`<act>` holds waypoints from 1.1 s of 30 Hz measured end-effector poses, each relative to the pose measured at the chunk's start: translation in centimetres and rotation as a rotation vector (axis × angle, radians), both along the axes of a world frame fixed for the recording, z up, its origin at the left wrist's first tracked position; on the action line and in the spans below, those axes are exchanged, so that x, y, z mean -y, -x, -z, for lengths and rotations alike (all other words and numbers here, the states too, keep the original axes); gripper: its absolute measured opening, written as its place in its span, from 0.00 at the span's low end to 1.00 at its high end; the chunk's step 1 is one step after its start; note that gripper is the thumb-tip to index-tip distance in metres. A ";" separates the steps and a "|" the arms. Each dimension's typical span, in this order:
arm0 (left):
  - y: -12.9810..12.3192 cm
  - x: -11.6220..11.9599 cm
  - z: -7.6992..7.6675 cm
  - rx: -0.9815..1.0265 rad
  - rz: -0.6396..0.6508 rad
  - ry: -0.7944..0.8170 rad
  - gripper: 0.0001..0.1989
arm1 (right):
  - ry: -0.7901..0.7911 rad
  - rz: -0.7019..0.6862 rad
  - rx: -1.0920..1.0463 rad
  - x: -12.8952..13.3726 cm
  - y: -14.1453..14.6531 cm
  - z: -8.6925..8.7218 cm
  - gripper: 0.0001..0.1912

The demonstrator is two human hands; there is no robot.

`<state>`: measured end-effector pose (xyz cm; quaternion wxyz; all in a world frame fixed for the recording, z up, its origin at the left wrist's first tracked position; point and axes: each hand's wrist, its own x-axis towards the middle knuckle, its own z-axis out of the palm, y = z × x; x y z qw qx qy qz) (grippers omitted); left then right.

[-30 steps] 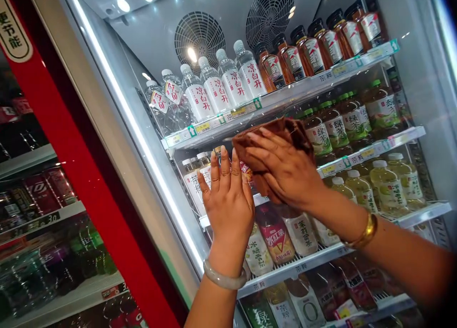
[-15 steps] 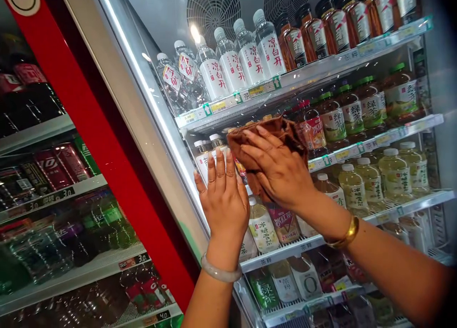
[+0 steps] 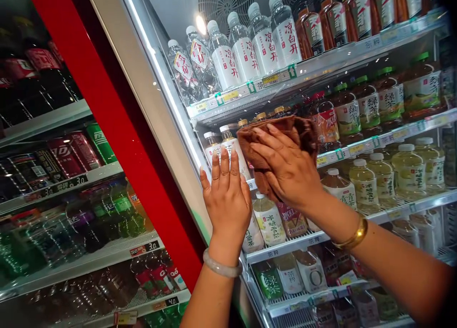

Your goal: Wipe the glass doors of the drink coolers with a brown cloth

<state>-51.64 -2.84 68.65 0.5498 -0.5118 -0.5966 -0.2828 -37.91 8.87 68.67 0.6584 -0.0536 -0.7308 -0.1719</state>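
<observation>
My left hand [image 3: 226, 202] rests flat against the glass door of a drinks fridge, fingers stretched upward, with a pale bangle at the wrist. To its right my right hand [image 3: 285, 168] holds a brown cloth [image 3: 262, 129] spread against the glass, its fingers laid over the cloth. A gold bangle [image 3: 357, 230] circles that wrist. Behind the glass, white-capped bottles [image 3: 230, 142] show just above the left fingertips. The cloth hides part of the second shelf and its bottles.
Upper-shelf water bottles [image 3: 246, 52] and dark-capped amber bottles [image 3: 335, 21] stand inside the fridge, with more drinks on lower shelves. A red frame [image 3: 117, 147] borders a second fridge at left, holding cans [image 3: 76, 149] and bottles. A pale door edge [image 3: 141, 109] runs between them.
The view has shifted, so the shelves sit farther right and slightly higher. Both hands stay against the glass, the right one still with the brown cloth; little else differs.
</observation>
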 end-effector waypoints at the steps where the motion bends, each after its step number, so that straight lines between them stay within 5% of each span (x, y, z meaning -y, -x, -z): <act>1: 0.1 0.0 0.1 0.010 0.000 -0.010 0.33 | 0.021 0.004 -0.010 -0.1 -0.2 0.6 0.28; 6: 0.4 0.3 0.7 0.039 0.007 -0.037 0.33 | 0.025 0.053 0.019 1.8 1.7 4.0 0.27; 13: 0.7 1.9 0.3 0.069 -0.001 -0.034 0.31 | 0.018 0.001 0.021 1.8 2.1 -0.1 0.27; 19: 3.8 3.7 0.8 0.021 -0.008 -0.042 0.31 | 0.011 0.028 0.066 4.6 4.4 5.0 0.27; 26: 6.1 5.4 2.4 0.009 -0.053 -0.090 0.32 | -0.035 0.003 0.105 5.1 5.2 3.1 0.26; 31: 6.7 5.4 3.2 -0.035 -0.074 -0.109 0.33 | -0.037 0.033 0.060 6.7 6.3 7.1 0.23; 33: 6.9 5.4 3.3 -0.035 -0.065 -0.116 0.32 | -0.076 0.036 0.100 7.5 7.2 7.3 0.23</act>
